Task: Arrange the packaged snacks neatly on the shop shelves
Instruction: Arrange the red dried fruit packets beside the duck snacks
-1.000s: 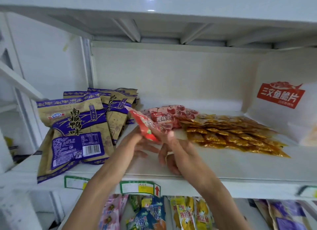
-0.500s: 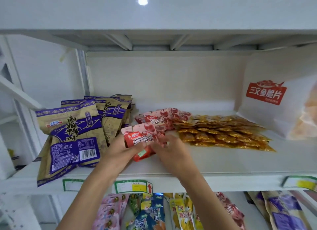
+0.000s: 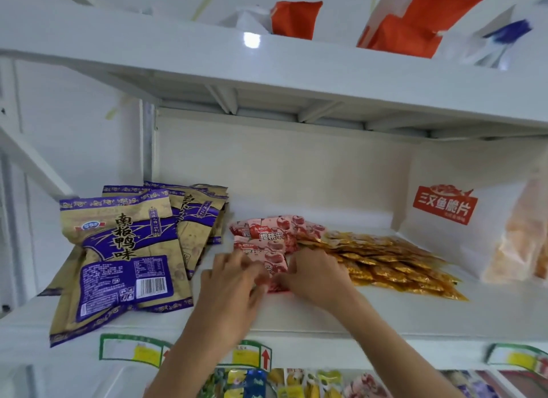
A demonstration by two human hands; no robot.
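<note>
Small pink-red cherry snack packets [image 3: 268, 237] lie in a short row in the middle of the white shelf [image 3: 385, 317]. My left hand [image 3: 234, 282] and my right hand [image 3: 314, 276] both press on the front packet [image 3: 274, 258], fingers curled over its near end, which they hide. Left of them stand purple-and-tan duck snack bags [image 3: 118, 255], leaning and overlapping. To the right lies a fanned heap of several small gold sachets [image 3: 382, 261].
A large white bag with a red label [image 3: 444, 207] and orange crisps stands at the far right. Red-and-white bags [image 3: 397, 23] sit on the shelf above. Price tags [image 3: 133, 350] line the front edge; more snack packs [image 3: 296, 385] hang below.
A second ago both hands held one red packet tilted up above the shelf. They brought it down flat at the front of the cherry packet row. The camera tilted upward.
</note>
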